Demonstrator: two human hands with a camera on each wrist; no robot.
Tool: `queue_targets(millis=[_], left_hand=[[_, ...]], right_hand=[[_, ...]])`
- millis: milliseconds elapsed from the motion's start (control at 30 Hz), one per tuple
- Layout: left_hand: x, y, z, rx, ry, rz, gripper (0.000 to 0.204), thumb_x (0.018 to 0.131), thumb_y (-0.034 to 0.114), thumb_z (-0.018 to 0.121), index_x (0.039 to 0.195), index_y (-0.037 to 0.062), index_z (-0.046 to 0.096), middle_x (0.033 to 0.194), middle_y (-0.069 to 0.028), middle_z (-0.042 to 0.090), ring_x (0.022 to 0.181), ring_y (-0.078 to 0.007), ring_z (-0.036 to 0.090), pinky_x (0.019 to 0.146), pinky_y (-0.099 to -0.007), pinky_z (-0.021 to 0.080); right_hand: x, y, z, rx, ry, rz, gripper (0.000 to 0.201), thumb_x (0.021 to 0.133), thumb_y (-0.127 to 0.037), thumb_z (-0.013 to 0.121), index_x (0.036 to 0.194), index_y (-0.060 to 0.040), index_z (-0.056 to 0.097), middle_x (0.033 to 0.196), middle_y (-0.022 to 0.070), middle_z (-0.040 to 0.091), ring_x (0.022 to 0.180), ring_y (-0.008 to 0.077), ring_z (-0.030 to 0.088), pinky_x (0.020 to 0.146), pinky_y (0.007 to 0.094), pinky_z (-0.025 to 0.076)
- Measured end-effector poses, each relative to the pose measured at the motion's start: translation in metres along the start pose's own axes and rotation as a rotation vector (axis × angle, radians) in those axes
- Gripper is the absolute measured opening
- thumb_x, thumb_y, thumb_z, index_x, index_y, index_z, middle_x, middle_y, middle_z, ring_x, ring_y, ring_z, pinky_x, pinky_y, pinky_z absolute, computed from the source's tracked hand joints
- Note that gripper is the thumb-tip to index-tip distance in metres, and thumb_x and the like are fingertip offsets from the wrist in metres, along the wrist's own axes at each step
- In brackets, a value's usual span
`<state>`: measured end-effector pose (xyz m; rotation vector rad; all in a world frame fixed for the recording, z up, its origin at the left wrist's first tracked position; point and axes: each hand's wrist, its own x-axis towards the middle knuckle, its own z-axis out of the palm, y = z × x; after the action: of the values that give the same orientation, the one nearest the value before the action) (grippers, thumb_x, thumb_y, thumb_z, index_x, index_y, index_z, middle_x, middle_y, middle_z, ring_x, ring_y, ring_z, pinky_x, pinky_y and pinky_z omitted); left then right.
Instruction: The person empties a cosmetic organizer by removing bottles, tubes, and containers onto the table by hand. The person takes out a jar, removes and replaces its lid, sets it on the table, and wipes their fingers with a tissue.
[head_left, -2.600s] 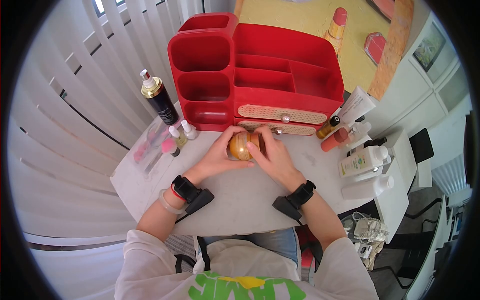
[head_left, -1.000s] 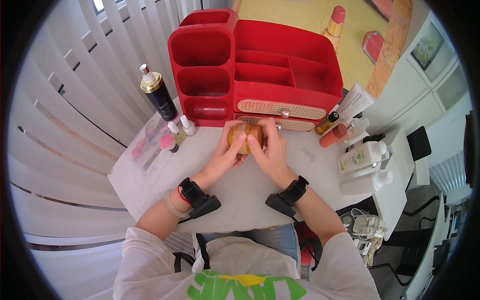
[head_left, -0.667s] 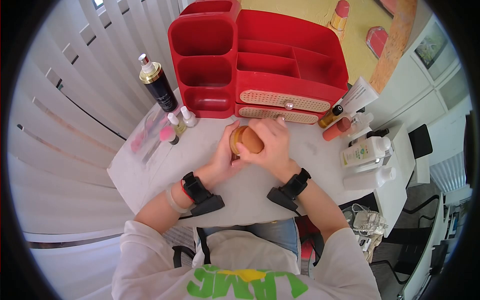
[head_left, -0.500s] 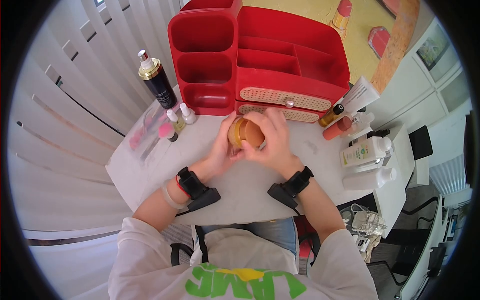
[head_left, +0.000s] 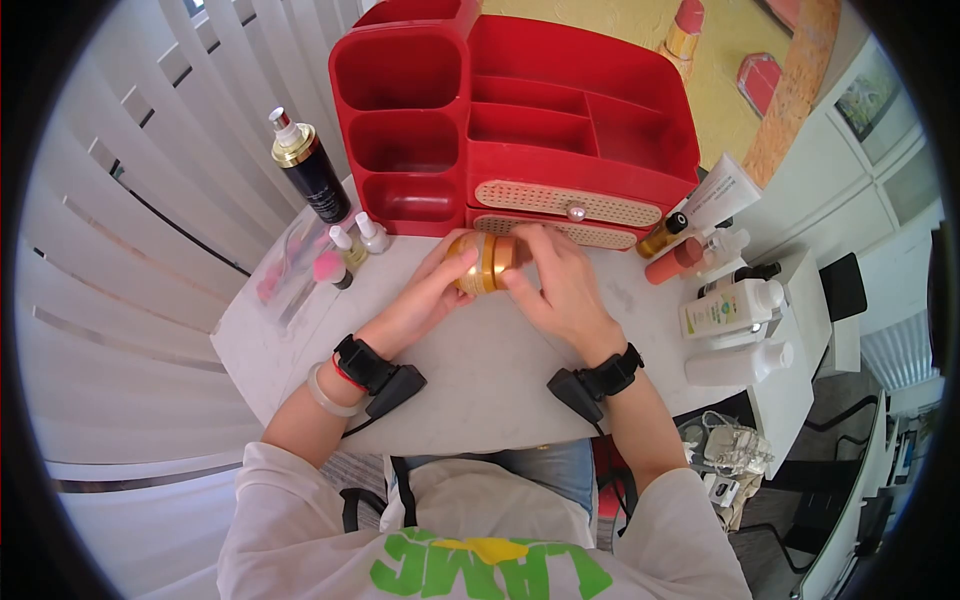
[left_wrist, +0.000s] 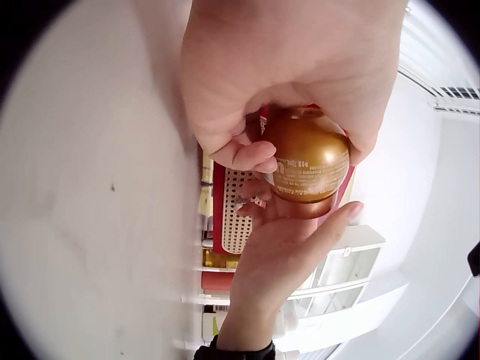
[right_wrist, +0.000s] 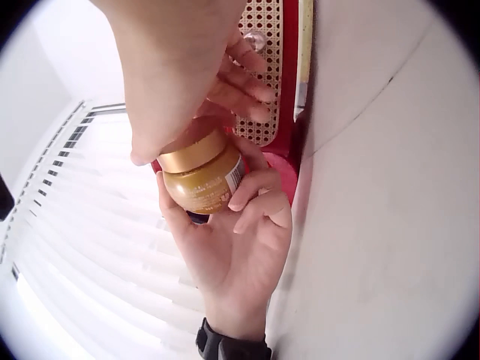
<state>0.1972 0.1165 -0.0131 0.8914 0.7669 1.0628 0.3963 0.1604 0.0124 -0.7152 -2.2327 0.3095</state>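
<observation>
1 gold cosmetic jar (right_wrist: 201, 186), lid end to R, held above counter (head_left: 480, 385) just in front of red organizer (head_left: 530, 166). L hand (head_left: 432, 290) curled round jar body; R hand (head_left: 562, 287) spread loosely abt. lid end, thumb extended. 2 white-capped btls. (head_left: 371, 236) stand nr. organizer, L side.

White table (head_left: 480, 390) (marbled), red organizer (head_left: 540, 167), bottles (head_left: 318, 182)

Corner of a home, probably; wider room dim and warped at right edge. White dressing table (head_left: 480, 385), red cosmetics organizer (head_left: 520, 125) with cane-fronted drawers (head_left: 535, 198), nail-polish bottles (head_left: 371, 236), pump bottle (head_left: 318, 182), lipstick painting (head_left: 720, 95), white slatted blinds (head_left: 130, 260), glass-paned cabinet (head_left: 850, 155).
</observation>
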Motion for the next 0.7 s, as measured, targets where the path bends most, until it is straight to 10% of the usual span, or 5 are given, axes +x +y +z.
queue_targets(millis=[167, 267, 467, 700], left_hand=[[0.002, -0.001, -0.009, 0.012, -0.024, -0.004, 0.055, 0.098, 0.049, 0.048, 0.138, 0.0124, 0.041, 0.13, -0.0003, 0.052, 0.116, -0.01, 0.052, 0.097, -0.0272, 0.041], [0.002, 0.0, -0.01, -0.119, -0.033, -0.059, 0.046, 0.097, 0.047, 0.05, 0.13, 0.0166, 0.045, 0.117, 0.0044, 0.054, 0.098, -0.003, 0.048, 0.078, -0.0204, 0.037], [0.0, 0.003, 0.008, 0.035, 0.089, 0.04, 0.042, 0.097, 0.047, 0.05, 0.126, 0.017, 0.047, 0.112, 0.0041, 0.055, 0.095, -0.0023, 0.049, 0.075, -0.0204, 0.037], [0.002, 0.004, -0.006, -0.167, 0.002, -0.015, 0.039, 0.097, 0.04, 0.054, 0.127, 0.0153, 0.046, 0.112, 0.0029, 0.055, 0.098, -0.0043, 0.051, 0.079, -0.0226, 0.039]], right_hand=[[0.002, -0.011, 0.0, 0.06, -0.151, 0.173, 0.052, 0.079, -0.032, 0.073, 0.117, -0.0029, 0.051, 0.099, 0.0149, 0.06, 0.086, 0.0333, 0.061, 0.074, 0.0394, 0.05], [0.006, -0.016, -0.001, 0.072, 0.052, -0.034, 0.046, 0.081, -0.031, 0.071, 0.113, -0.0038, 0.051, 0.09, 0.0137, 0.062, 0.078, 0.0332, 0.063, 0.071, 0.0388, 0.051], [-0.002, -0.011, -0.002, 0.123, -0.259, 0.42, 0.051, 0.082, -0.026, 0.071, 0.123, -0.0045, 0.049, 0.1, 0.0147, 0.061, 0.084, 0.0314, 0.063, 0.065, 0.0374, 0.052], [0.007, -0.016, 0.003, 0.19, 0.073, -0.011, 0.049, 0.082, -0.027, 0.072, 0.121, -0.0044, 0.05, 0.093, 0.0157, 0.062, 0.086, 0.0322, 0.063, 0.064, 0.0372, 0.052]])
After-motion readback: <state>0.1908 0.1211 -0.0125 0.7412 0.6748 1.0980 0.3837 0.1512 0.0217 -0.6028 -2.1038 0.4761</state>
